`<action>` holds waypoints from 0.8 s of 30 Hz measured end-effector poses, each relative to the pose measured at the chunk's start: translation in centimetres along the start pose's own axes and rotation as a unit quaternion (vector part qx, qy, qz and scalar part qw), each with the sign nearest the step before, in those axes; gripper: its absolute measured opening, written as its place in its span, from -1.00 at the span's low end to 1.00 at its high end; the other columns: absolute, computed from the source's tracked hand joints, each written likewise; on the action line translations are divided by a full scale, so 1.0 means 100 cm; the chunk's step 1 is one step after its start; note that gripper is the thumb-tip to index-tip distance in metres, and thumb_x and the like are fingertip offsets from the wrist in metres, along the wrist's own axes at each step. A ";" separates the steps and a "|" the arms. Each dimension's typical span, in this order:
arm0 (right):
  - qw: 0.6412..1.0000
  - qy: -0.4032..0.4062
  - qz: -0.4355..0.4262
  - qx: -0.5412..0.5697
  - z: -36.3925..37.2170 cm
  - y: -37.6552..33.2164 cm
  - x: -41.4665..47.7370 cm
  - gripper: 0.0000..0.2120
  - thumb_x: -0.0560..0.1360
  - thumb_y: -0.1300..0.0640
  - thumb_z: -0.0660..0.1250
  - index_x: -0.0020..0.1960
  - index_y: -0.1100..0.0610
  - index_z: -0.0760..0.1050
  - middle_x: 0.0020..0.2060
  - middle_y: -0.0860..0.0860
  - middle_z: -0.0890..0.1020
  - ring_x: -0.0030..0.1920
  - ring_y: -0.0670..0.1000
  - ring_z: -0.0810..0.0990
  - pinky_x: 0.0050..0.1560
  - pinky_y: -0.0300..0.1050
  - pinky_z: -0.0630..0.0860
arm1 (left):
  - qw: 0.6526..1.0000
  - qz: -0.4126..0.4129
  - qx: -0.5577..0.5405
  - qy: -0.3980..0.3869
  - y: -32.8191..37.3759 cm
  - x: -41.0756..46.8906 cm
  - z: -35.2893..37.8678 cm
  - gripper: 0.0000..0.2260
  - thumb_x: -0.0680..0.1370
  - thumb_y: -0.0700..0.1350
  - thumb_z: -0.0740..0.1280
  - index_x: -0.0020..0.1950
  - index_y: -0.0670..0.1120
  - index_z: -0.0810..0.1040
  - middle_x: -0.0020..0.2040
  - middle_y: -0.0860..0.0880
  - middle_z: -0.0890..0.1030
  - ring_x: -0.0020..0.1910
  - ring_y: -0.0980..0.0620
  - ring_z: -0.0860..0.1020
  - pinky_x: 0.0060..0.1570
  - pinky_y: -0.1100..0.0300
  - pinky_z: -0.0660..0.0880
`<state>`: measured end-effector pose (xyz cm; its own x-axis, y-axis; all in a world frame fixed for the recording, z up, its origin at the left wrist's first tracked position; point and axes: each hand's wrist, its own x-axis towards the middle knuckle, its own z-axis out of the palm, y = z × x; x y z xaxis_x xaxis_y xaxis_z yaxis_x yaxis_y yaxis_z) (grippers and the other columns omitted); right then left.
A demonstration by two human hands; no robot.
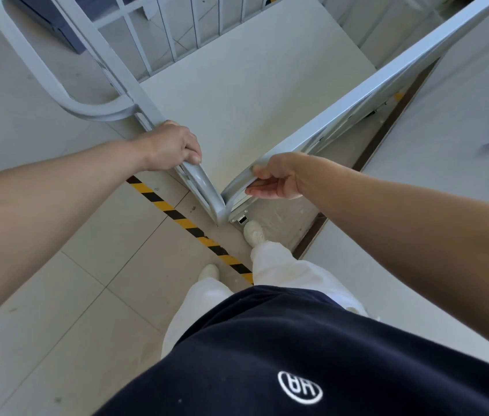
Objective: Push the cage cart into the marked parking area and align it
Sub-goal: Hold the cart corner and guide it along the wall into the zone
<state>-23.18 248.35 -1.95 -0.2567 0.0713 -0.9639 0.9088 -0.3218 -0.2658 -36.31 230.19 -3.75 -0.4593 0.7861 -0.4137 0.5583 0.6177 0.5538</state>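
The grey metal cage cart point(237, 94) stands right in front of me, its pale floor panel seen from above between barred sides. My left hand point(174, 148) grips the top rail of the left side frame near its rounded corner. My right hand point(276, 178) holds the top rail of the right side frame, thumb over the rail and fingers under it. A yellow-and-black striped floor line point(189, 226) runs diagonally under the cart's near corner and between my feet.
A white wall or panel point(462, 145) rises close on the right, with a dark strip along its base. A dark blue object point(57, 28) lies on the floor beyond the cart's left side. Pale floor tiles point(72, 280) spread to the left.
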 end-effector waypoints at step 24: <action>0.810 0.395 -0.244 -0.359 0.024 0.028 -0.033 -0.89 0.48 0.25 0.22 0.00 0.23 0.39 -0.12 0.11 0.52 -0.15 0.14 0.48 -0.20 -0.07 0.42 | 0.999 -0.040 0.012 -0.020 0.007 0.000 0.000 -0.82 0.54 -0.17 0.30 0.02 -0.21 0.65 0.10 -0.19 0.63 0.18 -0.13 0.50 0.17 0.16 0.35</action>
<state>-20.59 244.99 0.55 -0.6098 0.6973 -0.3767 0.7925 0.5384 -0.2864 -35.87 230.62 -3.32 -0.4750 0.7343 -0.4850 0.5375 0.6785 0.5007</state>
